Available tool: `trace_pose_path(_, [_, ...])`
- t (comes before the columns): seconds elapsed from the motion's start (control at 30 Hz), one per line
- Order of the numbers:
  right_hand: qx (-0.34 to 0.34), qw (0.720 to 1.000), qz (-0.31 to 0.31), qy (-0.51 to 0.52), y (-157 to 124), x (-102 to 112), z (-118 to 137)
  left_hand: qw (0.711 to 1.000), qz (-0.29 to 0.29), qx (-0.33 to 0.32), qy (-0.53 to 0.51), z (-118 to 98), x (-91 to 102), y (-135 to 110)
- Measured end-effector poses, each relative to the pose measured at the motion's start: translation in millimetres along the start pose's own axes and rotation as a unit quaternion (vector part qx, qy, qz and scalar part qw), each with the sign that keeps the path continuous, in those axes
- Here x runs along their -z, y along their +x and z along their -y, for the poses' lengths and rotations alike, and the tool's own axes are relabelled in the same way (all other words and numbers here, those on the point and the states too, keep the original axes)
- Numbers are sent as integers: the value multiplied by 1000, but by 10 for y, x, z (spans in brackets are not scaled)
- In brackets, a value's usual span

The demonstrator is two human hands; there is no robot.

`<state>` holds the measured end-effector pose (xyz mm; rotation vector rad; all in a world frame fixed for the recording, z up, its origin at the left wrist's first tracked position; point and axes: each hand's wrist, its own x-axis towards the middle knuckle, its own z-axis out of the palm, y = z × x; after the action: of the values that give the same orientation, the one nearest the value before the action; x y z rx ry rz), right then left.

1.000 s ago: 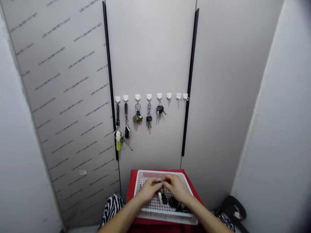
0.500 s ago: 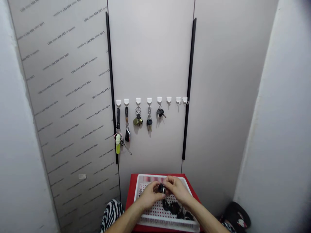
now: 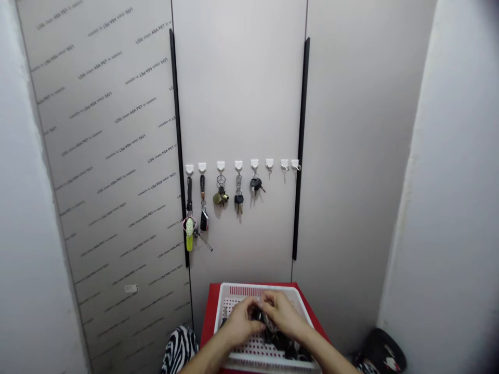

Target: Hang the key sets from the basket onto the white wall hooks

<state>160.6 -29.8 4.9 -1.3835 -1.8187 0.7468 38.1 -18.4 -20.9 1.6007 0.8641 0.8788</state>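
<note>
Our left hand [image 3: 244, 323] curls, thumb and fingers closed on a dark bunch [image 3: 258, 315]; our right hand [image 3: 281, 313] pinches at its upper end, the fingertips of both nearly meeting. The bunch is over the basket [image 3: 257, 285], blurred, and less of it shows than half a second ago. Near it, dark pieces [image 3: 290, 353] lie in the basket, on the red worktop [image 3: 210, 304]. Beyond, five key sets [image 3: 239, 199] hang unchanged from hooks [image 3: 238, 165], slightly lower in our view.
</note>
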Motion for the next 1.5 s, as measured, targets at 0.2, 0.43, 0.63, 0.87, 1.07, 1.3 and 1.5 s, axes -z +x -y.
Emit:
trace_pose_path(0.2, [36, 998, -32, -40, -1, 14, 25, 1000, -12, 3, 18, 123, 30, 48])
trace_pose_path(0.43, [46, 997, -45, -33, -4, 29, 35, 998, -16, -3, -53, 62, 25, 31])
trace_pose_path(0.63, [28, 999, -26, -13, -17, 12, 11, 992, 39, 21, -118, 33, -20, 5])
trace_pose_path(0.87, [22, 999, -29, 3, 3, -9, -35, 998, -2, 1, -61, 69, 11, 28])
trace_pose_path(1.07, [29, 999, -28, -1, 14, 28, -3, 999, -10, -11, -50, 96, 26, 57])
trace_pose_path(1.3, [27, 999, -37, -3, 63, 84, 59, 995, -12, -5, -97, 50, 40, 82])
trace_pose_path(1.5, [24, 999, -31, 36, 75, 70, 46, 993, 0, 11, -115, 36, 37, 64])
